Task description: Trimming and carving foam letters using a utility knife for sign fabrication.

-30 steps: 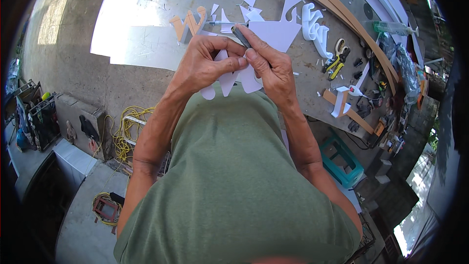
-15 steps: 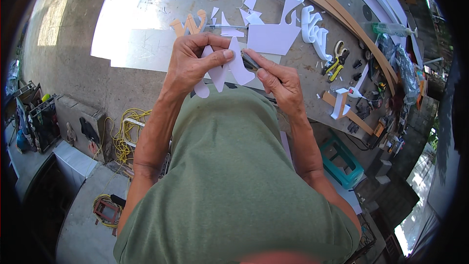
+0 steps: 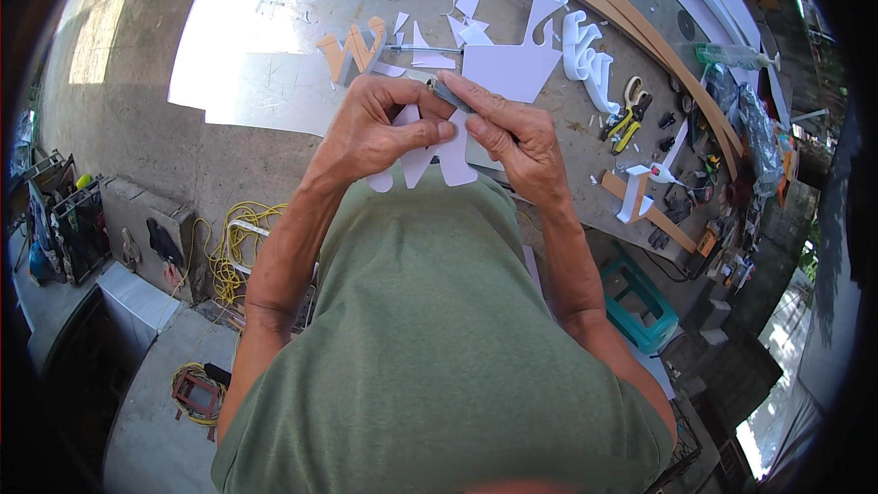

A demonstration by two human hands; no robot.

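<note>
The left hand (image 3: 375, 128) pinched a flat white cut-out (image 3: 453, 160) between thumb and fingers, its lobed ends hanging down, held up in front of the worktable's near edge. The right hand (image 3: 526, 142) gripped a small dark tool (image 3: 448, 94), its tip at the top of the cut-out, close by the left fingers.

Just beyond the left hand, on the worktable (image 3: 572, 142), sat a tan-faced, W-shaped letter (image 3: 355, 52). White scraps (image 3: 434, 61) lay to its right, then a larger white cut sheet (image 3: 508, 69) and raised white lettering (image 3: 590, 64). Yellow-handled snips (image 3: 626, 123) lay in from the near edge; a white-and-tan letter piece (image 3: 633, 197) was closer to the near right corner. Long tan strips (image 3: 640, 23) curved toward the right edge. Below the near edge stood a teal stool (image 3: 657, 337); yellow cord (image 3: 222, 261) was heaped on the ground at left.
</note>
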